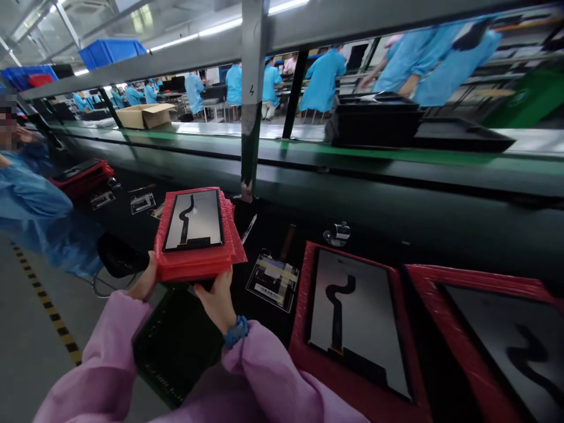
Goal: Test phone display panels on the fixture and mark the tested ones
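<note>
A stack of red bubble-wrap sheets (196, 266) rests between my two hands, with a display panel (200, 217) lying on top. The panel has a silvery back and a dark, curved ribbon cable. My left hand (146, 281) grips the stack's near left corner, its fingertips hidden beneath. At the near right edge, my right hand (219, 299) is closed on the same stack from below. Right of it lies a circuit board assembly (273, 281) with a barcode label. Farther right, a larger display panel (356, 317) sits on red bubble wrap.
Another wrapped panel (515, 346) lies at the far right. A green crate (176, 346) stands below my hands. A clear round tape dispenser-like item (337, 234) sits near the conveyor (396, 205). A metal post (250, 117) rises ahead. A co-worker in blue (39, 217) is at left.
</note>
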